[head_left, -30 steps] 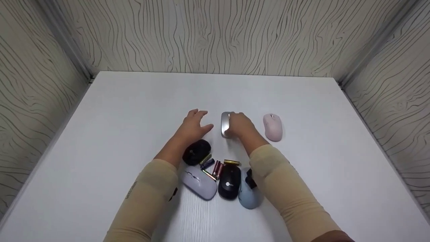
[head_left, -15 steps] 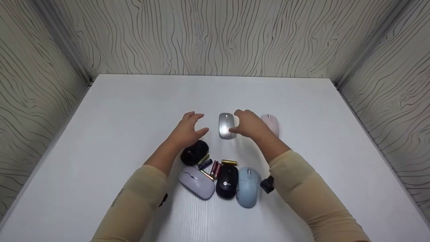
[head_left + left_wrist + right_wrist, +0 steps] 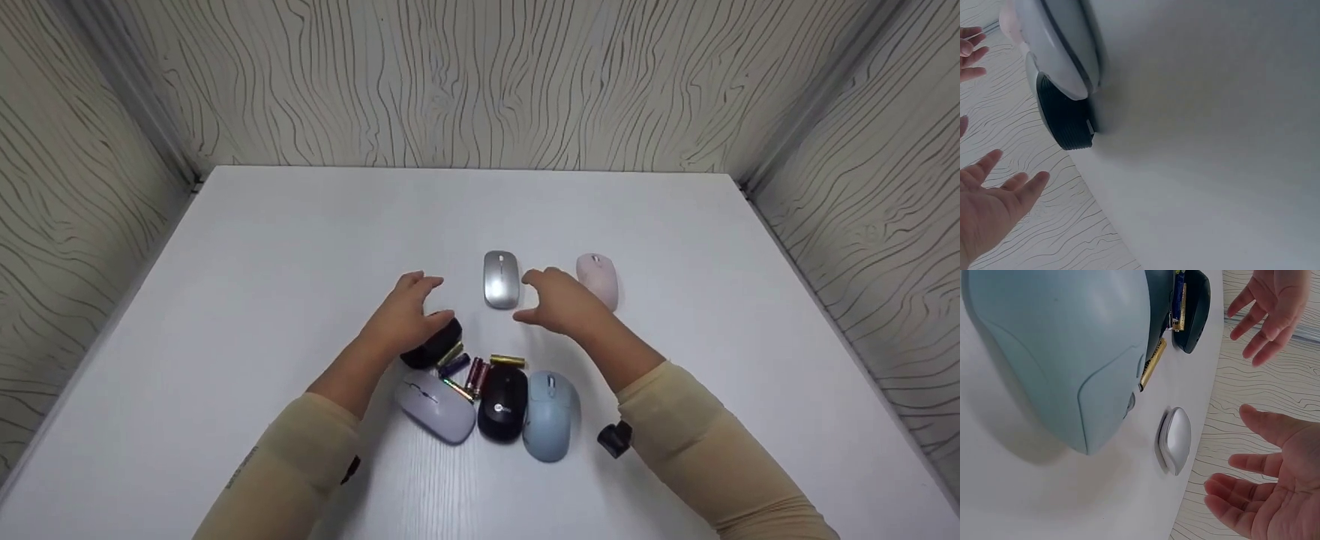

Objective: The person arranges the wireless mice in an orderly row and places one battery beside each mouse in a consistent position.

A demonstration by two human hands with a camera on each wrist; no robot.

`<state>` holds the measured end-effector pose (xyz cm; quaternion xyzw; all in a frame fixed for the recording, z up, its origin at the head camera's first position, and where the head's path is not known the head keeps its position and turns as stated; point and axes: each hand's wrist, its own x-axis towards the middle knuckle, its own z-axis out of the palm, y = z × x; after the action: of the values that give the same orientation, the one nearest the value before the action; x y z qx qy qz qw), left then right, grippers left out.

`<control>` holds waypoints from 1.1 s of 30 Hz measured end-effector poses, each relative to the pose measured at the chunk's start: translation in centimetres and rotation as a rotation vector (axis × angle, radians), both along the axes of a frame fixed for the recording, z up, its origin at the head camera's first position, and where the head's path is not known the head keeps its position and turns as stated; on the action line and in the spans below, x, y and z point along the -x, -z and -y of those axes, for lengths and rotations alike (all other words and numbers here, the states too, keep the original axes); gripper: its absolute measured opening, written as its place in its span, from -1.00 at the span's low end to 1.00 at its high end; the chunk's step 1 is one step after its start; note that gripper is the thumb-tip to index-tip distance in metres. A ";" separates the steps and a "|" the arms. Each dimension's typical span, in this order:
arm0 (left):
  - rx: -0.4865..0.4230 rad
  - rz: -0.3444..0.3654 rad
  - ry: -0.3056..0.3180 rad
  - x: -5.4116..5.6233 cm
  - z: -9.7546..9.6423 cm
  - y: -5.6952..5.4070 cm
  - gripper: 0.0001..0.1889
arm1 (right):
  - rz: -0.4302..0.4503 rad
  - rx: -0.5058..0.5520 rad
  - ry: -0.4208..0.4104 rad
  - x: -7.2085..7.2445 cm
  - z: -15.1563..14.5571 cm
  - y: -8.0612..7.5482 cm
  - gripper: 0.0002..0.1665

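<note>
Silver mouse point(image 3: 501, 280) lay on surface point(image 3: 337, 225) between left hand point(image 3: 401, 319) and right hand point(image 3: 566, 300), long axis running near to far. Right hand was nearer: mouse just left and slightly far of it, not touching. Left hand was farther off, mouse to its right and far side. Both hands held nothing, thumbs standing wide from fingers. Pink mouse point(image 3: 598, 279) sat right of right hand; farther black mouse point(image 3: 442, 341) was partly hidden behind left hand.

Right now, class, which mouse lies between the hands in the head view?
The silver mouse. The pink mouse lies beyond the right hand; the other four mice sit lower in view.
</note>
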<state>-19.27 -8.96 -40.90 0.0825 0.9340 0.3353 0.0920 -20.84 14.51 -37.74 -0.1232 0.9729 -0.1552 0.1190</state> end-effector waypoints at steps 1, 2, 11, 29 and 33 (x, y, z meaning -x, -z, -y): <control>0.036 0.003 -0.006 -0.1 0.0 0.1 -0.36 | -0.001 0.001 -0.002 0.0 0.0 0.0 -0.27; 0.076 0.004 -0.009 -0.2 0.0 0.3 -0.35 | -0.002 0.002 -0.004 -0.1 0.0 0.0 -0.28; 0.320 0.015 0.013 -0.9 -0.3 2.0 -0.35 | -0.003 0.016 -0.029 -0.8 0.1 0.1 -0.30; 0.319 0.000 -0.006 -1.2 -0.3 2.2 -0.47 | -0.008 0.088 -0.072 -1.2 0.4 0.2 -0.30; 0.288 -0.008 -0.033 -0.9 0.1 2.2 -0.50 | 0.002 0.134 -0.075 -1.1 0.7 0.4 -0.31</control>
<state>-18.39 -9.06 -43.10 0.0545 0.9740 0.1988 0.0939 -19.74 13.77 -38.11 -0.1670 0.9550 -0.2153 0.1175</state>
